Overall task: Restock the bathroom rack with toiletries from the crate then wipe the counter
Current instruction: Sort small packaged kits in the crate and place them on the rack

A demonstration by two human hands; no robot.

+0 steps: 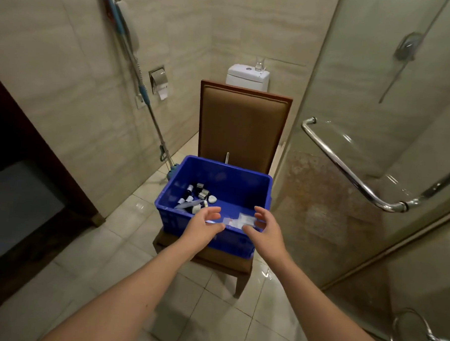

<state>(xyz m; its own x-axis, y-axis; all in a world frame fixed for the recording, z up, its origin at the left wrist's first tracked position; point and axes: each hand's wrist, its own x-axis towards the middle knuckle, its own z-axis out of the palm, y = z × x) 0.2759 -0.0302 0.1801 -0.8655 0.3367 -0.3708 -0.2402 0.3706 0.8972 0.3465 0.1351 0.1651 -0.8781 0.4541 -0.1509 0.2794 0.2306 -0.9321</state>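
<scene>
On the chair (pixel 244 124) seat, the blue crate (pixel 238 189) lay with its long axis roughly nine-to-three o'clock, small bottles (pixel 197 195) heaped at its ten o'clock corner, while the left hand (pixel 203 226) and right hand (pixel 266 229) hovered over its six o'clock rim, fingers loosely spread, gripping nothing.

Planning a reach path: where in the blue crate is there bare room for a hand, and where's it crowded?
Free: the crate floor at far right, bordered by the back wall, right wall and the bottles. Crowded: the left half, where they pile, and the near right corner, where clear packets lie between left hand and right hand.
</scene>
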